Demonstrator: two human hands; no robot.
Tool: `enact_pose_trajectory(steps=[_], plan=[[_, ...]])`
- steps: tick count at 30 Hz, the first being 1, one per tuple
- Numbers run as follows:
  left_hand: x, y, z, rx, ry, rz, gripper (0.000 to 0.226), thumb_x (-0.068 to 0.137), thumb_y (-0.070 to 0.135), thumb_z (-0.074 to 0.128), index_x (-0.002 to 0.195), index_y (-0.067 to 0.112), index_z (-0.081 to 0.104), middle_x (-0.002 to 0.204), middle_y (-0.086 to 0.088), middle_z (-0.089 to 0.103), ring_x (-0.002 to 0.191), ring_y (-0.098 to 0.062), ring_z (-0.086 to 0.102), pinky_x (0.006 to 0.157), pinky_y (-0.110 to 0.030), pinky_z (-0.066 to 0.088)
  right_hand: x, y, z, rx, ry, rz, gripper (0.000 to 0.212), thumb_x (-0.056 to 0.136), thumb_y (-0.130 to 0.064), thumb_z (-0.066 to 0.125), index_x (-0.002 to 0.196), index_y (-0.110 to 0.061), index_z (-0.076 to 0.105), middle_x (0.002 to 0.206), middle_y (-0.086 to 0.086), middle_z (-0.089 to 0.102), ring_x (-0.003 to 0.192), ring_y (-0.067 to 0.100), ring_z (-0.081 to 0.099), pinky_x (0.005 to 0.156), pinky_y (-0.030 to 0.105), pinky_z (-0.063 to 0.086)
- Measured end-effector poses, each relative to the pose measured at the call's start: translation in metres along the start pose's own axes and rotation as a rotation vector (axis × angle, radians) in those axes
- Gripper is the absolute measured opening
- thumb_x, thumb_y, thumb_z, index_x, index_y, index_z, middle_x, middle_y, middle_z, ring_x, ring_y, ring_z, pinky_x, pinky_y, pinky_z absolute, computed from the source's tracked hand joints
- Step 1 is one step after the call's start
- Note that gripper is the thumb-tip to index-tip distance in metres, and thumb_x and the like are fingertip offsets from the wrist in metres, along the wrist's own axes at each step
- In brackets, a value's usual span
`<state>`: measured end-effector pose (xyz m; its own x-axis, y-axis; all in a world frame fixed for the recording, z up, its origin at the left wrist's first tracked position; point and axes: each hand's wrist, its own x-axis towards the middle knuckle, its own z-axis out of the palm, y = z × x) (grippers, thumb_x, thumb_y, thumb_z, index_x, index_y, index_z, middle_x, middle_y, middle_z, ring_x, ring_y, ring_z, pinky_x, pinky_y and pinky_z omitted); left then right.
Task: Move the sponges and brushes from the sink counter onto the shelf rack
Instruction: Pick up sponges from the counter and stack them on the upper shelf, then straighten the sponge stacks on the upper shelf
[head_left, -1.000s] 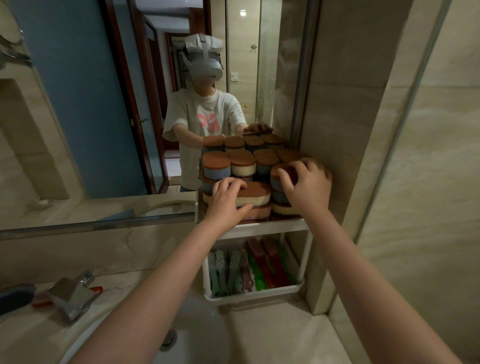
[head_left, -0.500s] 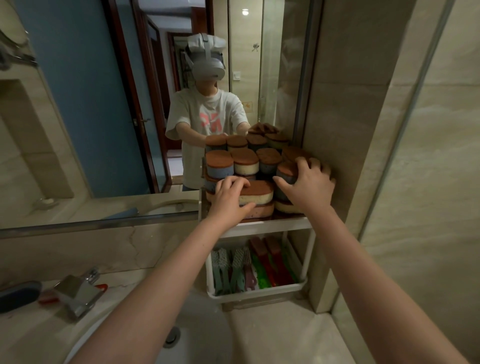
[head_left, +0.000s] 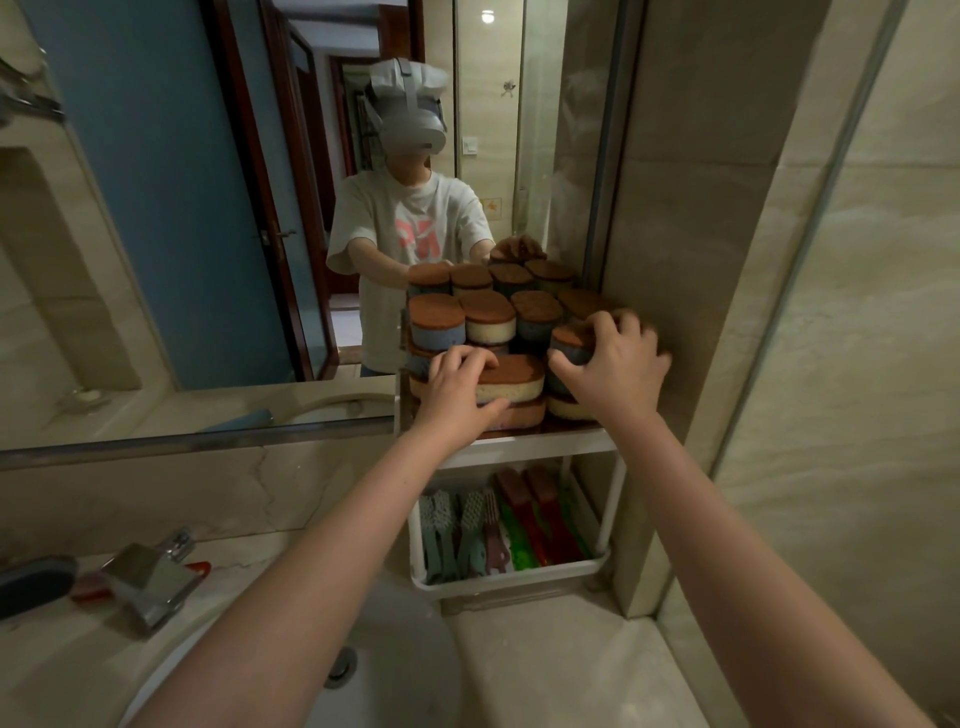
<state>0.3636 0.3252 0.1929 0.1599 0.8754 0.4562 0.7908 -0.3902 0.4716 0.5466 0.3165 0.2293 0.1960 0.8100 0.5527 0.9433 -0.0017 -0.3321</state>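
Observation:
A white two-tier shelf rack (head_left: 530, 446) stands on the counter against the mirror and the right wall. Its top tier holds several stacked brown-topped sponges (head_left: 488, 319). My left hand (head_left: 457, 395) grips the left end of a brown-and-cream sponge (head_left: 514, 379) lying on the front stack. My right hand (head_left: 610, 371) is closed around a brown-and-blue sponge (head_left: 569, 345) at the right end of the tier. The lower tier holds several brushes (head_left: 498, 525), green, purple and red, lying side by side.
A chrome faucet (head_left: 150, 574) sits at the left above the white sink basin (head_left: 395, 670). A dark brush (head_left: 34, 584) and a red-handled item (head_left: 91, 587) lie behind the faucet. The mirror (head_left: 208, 208) reflects a person. A tiled wall (head_left: 831, 364) closes the right side.
The view has shifted slightly. My right hand has slid a little down and settled tighter around the right-end sponge. My left hand stays on the front sponge.

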Motion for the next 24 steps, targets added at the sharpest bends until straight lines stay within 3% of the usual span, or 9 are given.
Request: enact_pose_trajectory(steps=[9, 16, 20, 24], plan=[[0.0, 0.0, 0.0, 0.01, -0.002, 0.004, 0.044, 0.084, 0.032, 0.064, 0.122, 0.02, 0.047, 0.129, -0.003, 0.039, 0.126, -0.024, 0.029, 0.105, -0.035, 0.028, 0.006, 0.002, 0.017, -0.075, 0.015, -0.086, 0.059, 0.084, -0.063, 0.05, 0.125, -0.021, 0.049, 0.135, 0.006, 0.046, 0.125, 0.031, 0.038, 0.1, 0.052, 0.036], [0.002, -0.004, -0.001, 0.022, 0.031, 0.033, 0.046, 0.083, 0.033, 0.065, 0.124, 0.019, 0.049, 0.131, -0.002, 0.043, 0.127, -0.022, 0.032, 0.104, -0.033, 0.029, 0.002, 0.001, 0.017, -0.091, 0.037, -0.108, 0.057, 0.093, -0.059, 0.035, 0.135, -0.023, 0.048, 0.143, 0.004, 0.046, 0.142, 0.026, 0.025, 0.113, 0.061, 0.004], [0.0, -0.005, -0.002, -0.05, 0.104, 0.093, 0.047, 0.084, 0.029, 0.063, 0.127, 0.015, 0.05, 0.132, -0.003, 0.048, 0.127, -0.019, 0.038, 0.105, -0.032, 0.032, -0.008, -0.008, 0.016, 0.008, 0.147, -0.193, 0.05, 0.095, -0.05, 0.041, 0.132, -0.018, 0.053, 0.136, 0.006, 0.053, 0.138, 0.027, 0.034, 0.114, 0.06, 0.008], [-0.014, -0.012, -0.014, -0.21, 0.345, 0.101, 0.03, 0.087, 0.016, 0.057, 0.116, 0.007, 0.056, 0.121, -0.008, 0.054, 0.114, -0.015, 0.048, 0.098, -0.02, 0.036, -0.022, -0.032, 0.015, 0.077, 0.252, -0.301, 0.038, 0.092, -0.041, 0.047, 0.118, -0.017, 0.061, 0.122, 0.005, 0.06, 0.126, 0.027, 0.047, 0.112, 0.053, 0.02]])
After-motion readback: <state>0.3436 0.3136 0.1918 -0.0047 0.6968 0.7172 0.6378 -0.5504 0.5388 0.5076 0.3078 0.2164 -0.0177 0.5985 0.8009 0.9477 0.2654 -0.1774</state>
